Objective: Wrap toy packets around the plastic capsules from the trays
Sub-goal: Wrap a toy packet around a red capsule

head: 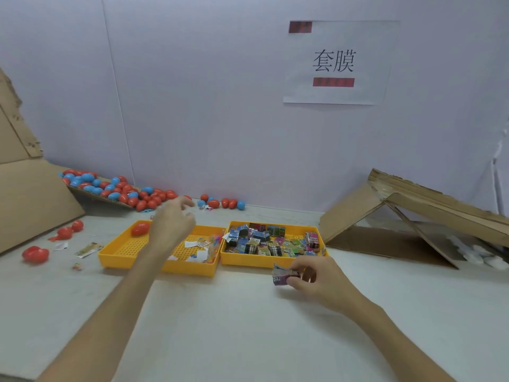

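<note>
Two yellow trays sit side by side on the table. The left tray (118, 259) holds one red capsule (140, 229) and some small paper bits; the right tray (272, 262) is full of colourful toy packets (264, 239). My left hand (172, 224) is stretched out above the left tray with its fingers loosely spread and holding nothing. My right hand (314, 277) pinches a folded purple toy packet (282, 277) just in front of the right tray.
A heap of red and blue capsules (115, 188) lies on a cardboard ramp at the back left, with more along the wall. Loose red capsules (35, 254) sit at the left. A cardboard lean-to (413, 216) stands at the right. A paper sign (338, 62) hangs on the wall.
</note>
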`<state>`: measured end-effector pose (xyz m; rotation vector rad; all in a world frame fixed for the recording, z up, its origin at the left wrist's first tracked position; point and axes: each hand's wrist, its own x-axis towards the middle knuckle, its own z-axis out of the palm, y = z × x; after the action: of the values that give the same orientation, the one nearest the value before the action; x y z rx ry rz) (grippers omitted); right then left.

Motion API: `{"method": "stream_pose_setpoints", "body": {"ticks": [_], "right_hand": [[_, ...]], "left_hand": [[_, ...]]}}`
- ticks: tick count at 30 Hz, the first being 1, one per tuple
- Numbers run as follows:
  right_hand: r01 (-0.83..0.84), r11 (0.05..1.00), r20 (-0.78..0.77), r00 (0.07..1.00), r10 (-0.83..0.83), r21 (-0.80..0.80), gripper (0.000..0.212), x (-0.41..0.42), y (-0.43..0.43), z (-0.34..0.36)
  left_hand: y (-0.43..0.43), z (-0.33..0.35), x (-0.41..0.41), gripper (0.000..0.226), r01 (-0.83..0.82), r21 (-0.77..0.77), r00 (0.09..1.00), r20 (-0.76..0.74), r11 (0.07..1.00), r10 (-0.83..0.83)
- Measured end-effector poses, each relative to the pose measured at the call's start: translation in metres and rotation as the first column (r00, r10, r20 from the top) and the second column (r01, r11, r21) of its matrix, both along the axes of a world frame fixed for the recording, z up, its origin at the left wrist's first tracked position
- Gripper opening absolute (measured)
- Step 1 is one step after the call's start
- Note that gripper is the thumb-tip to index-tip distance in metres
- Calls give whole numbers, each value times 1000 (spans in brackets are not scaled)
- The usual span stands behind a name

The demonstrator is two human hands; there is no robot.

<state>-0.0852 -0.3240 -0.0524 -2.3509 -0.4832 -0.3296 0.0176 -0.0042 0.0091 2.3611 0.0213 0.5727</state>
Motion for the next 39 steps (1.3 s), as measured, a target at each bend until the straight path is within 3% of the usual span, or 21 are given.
{"method": "stream_pose_setpoints", "body": {"ticks": [2, 4, 6, 8, 12, 18, 23, 27, 31, 35, 39], "right_hand": [[-11, 1000, -5, 1000, 11, -5, 17, -1, 0, 0], [-13, 1000, -12, 1000, 13, -3, 15, -1, 0, 0], [-6, 1000, -16, 1000, 6, 1, 14, -1, 0, 0], [0, 1000, -18, 1000, 0, 4, 11, -1, 0, 0], [-1, 1000, -26, 1000, 1, 14, 7, -1, -2, 0], [-24, 1000, -54, 998, 24, -2, 9, -2, 0, 0], [-30, 999, -45, 999, 29, -29, 16, -2, 1, 0], [-26, 1000, 18, 999, 27, -12, 15, -1, 1, 1], [-38, 999, 119, 992, 36, 18, 14, 0, 2, 0], [31, 996, 292, 955, -53, 79, 18, 2, 1, 1], [97, 968, 444, 875, -194, 232, 23, 1, 0, 7]], "left_hand": [[28, -6, 13, 49, -123, 227, 985, -90, 966, 147], [51, -14, 21, 57, -129, 379, 951, -213, 916, 222], [68, -26, 28, 52, -97, 478, 900, -332, 873, 283], [79, -35, 33, 39, -120, 558, 883, -319, 821, 346], [85, -43, 37, 32, -226, 630, 912, -132, 743, 389], [91, -44, 43, 40, -249, 601, 890, -166, 759, 424], [84, -48, 46, 24, -266, 468, 925, -120, 843, 359], [78, -43, 40, 27, -247, 306, 954, -91, 919, 286], [29, -22, 19, 28, -9, 20, 998, 65, 1000, 8], [-56, -11, -35, 18, 341, -311, 940, 80, 887, -333], [-115, -26, -73, 31, 430, -580, 866, 48, 692, -498]]}}
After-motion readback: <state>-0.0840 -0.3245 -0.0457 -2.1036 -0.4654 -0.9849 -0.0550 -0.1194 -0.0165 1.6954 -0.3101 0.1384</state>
